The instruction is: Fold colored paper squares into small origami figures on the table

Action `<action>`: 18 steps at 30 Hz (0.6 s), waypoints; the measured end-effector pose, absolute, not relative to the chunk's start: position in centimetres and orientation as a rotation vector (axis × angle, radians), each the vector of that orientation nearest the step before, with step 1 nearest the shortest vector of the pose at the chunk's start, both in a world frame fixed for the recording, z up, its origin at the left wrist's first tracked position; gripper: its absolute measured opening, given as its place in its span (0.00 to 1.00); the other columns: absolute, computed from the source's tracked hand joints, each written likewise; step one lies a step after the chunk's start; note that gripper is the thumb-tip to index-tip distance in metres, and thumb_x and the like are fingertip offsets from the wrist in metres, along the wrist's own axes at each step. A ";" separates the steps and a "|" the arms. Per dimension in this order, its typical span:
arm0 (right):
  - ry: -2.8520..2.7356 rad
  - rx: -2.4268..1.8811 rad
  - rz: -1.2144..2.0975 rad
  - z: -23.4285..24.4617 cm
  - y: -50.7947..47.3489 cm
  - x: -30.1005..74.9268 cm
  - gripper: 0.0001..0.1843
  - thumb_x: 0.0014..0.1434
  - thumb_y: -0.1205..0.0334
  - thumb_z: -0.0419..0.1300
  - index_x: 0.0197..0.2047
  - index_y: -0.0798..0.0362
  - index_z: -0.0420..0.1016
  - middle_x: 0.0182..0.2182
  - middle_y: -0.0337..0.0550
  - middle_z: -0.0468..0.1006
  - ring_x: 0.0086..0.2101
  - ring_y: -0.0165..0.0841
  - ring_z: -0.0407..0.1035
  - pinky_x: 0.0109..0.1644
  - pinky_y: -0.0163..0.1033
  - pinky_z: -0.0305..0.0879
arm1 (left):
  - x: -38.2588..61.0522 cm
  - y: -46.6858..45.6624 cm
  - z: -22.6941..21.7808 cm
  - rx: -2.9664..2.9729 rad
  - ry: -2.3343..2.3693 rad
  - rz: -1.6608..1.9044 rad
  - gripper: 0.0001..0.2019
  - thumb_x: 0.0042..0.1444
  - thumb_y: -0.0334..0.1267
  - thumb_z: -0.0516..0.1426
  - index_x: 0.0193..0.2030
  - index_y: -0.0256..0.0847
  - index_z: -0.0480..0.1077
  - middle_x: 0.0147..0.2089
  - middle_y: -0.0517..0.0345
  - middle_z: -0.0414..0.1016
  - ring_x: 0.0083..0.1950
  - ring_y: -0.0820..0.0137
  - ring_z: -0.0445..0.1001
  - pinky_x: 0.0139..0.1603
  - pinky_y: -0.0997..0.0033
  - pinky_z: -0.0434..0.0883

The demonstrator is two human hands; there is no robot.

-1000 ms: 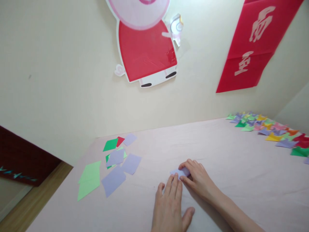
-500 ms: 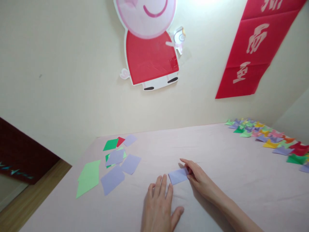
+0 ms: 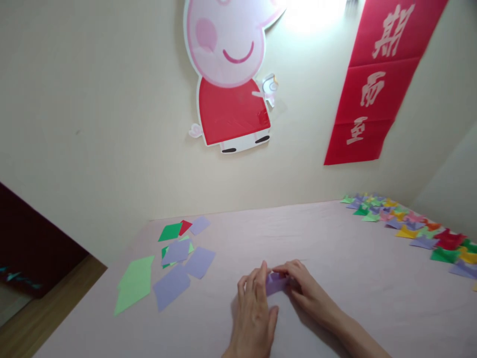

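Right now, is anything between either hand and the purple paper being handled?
Nothing visible: the left hand and right hand are at opposite ends of the purple paper. Loose sheets lie off to the left, folded pieces to the right.

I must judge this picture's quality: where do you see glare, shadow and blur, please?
Head view: white glare washes out the cream wall between the pink-and-red pig cutout and the red paper banner; head view: soft shadows edge the bare left hand and bare right hand on the pale pink surface; head view: the small multicoloured folded papers look slightly blurred.
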State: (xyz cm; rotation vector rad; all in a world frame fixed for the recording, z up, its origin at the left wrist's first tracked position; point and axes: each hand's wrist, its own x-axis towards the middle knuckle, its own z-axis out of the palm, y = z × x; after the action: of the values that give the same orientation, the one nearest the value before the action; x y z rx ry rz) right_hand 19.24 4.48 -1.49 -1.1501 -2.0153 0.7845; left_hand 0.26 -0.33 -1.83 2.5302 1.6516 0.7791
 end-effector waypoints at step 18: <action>-2.466 -1.122 0.393 -0.6 3.2 19.4 0.17 0.58 0.74 0.56 0.46 0.48 0.78 0.46 0.44 0.78 0.48 0.40 0.66 0.55 0.45 0.61 | 0.3 -2.4 -5.4 2.644 1.589 0.347 0.37 0.59 0.55 0.55 0.69 0.33 0.58 0.69 0.38 0.60 0.61 0.47 0.66 0.59 0.50 0.67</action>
State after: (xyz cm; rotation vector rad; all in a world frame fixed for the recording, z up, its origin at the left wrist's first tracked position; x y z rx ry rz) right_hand 19.40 3.18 -0.63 -1.1221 -2.4660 0.3928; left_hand 0.27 -2.41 -5.39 2.6439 1.5886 0.3470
